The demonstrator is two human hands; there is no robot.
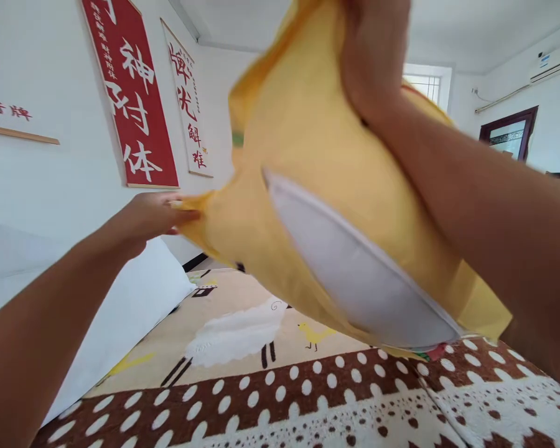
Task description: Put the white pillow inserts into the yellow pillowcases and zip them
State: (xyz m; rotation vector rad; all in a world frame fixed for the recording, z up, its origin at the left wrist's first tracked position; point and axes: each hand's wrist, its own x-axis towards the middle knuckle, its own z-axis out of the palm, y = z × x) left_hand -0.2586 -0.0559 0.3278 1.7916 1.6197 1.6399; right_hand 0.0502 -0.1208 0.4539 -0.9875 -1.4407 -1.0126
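Observation:
A yellow pillowcase (303,137) is held up in the air, tilted, with a white pillow (354,267) showing through its long unzipped or unfastened slit. My left hand (161,218) pinches a corner of the yellow cloth at the left. At the top, my right hand (378,43) grips the upper edge of the case; its fingers are partly cut off by the frame and blurred. The pillow's lower right corner hangs close over the patterned blanket.
Below lies a blanket (252,398) with brown polka-dot bands, sheep and chicks. White bedding (121,311) is at the left. Red (135,106) and white scrolls (186,99) hang on the walls. An air conditioner (555,62) is mounted at the upper right.

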